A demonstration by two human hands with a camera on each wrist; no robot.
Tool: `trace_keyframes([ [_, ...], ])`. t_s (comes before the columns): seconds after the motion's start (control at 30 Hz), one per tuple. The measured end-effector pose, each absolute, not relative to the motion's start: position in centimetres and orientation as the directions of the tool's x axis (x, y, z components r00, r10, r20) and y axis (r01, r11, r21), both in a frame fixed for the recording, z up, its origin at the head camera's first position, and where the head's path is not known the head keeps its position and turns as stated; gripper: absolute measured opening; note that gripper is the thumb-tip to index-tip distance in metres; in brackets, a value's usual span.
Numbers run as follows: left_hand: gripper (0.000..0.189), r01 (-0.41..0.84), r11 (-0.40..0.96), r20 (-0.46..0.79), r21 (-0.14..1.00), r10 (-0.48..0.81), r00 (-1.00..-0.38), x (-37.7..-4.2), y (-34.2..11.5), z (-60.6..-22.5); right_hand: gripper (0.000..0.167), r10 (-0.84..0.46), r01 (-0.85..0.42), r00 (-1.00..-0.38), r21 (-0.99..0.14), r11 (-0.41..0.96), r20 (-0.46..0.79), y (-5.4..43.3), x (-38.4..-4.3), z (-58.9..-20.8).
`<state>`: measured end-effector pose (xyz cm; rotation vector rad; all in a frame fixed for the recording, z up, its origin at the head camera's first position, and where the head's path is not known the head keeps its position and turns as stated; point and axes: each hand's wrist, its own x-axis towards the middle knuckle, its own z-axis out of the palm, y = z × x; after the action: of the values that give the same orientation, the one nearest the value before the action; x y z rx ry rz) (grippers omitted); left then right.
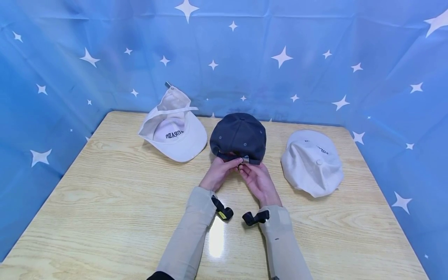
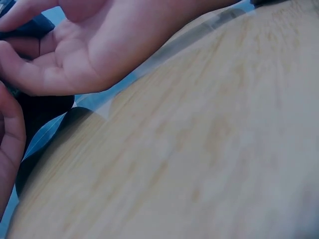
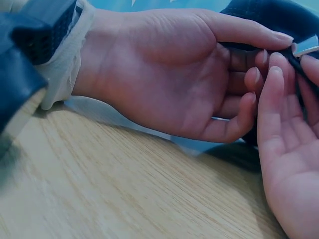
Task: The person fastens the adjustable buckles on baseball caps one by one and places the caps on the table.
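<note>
A dark navy cap (image 1: 238,134) lies at the middle of the table with its back strap toward me. My left hand (image 1: 217,173) pinches the strap beside a metal buckle (image 1: 245,159), thumb on top. From the other side my right hand (image 1: 258,182) pinches the strap end just below the buckle. In the right wrist view the left hand (image 3: 164,79) reaches in from the left, and the right hand (image 3: 296,159) meets it at the strap. Only part of the cap (image 3: 271,15) shows there; the fingers partly hide the strap.
A white cap (image 1: 189,138) lies upturned at the back left, its strap undone and loose. Another white cap (image 1: 313,163), crown up and dented, lies to the right. Blue star-printed cloth (image 1: 241,58) hangs behind and beside the wooden table (image 1: 115,194).
</note>
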<state>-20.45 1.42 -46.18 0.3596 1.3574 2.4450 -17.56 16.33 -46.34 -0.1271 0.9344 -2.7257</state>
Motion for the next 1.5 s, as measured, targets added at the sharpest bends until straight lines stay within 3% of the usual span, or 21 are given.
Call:
trace_keyframes([
  [0.3, 0.013, -0.168, -0.525, 0.057, 0.834, 0.385, -0.921, -20.45, 1.50, -46.36, 0.017, -0.248, 0.179, -0.968, -0.563, -0.807, 0.048, 16.48, -17.73, -46.48],
  [0.63, 0.004, -0.185, -0.589, 0.060, 0.787, 0.371, -0.927, -20.45, 1.37, -46.23, 0.021, -0.189, 0.148, -0.981, -0.457, -0.877, 0.044, 16.86, -17.73, -46.65],
  [1.03, 0.007, -0.190, -0.559, 0.029, 0.807, 0.359, -0.933, -20.37, 1.31, -46.15, 0.024, -0.199, 0.141, -0.977, -0.460, -0.877, 0.079, 16.87, -17.90, -46.84],
  [1.5, 0.008, -0.184, -0.553, 0.035, 0.813, 0.362, -0.931, -20.43, 1.29, -46.08, 0.019, -0.209, 0.153, -0.977, -0.538, -0.829, 0.043, 16.54, -17.89, -46.60],
])
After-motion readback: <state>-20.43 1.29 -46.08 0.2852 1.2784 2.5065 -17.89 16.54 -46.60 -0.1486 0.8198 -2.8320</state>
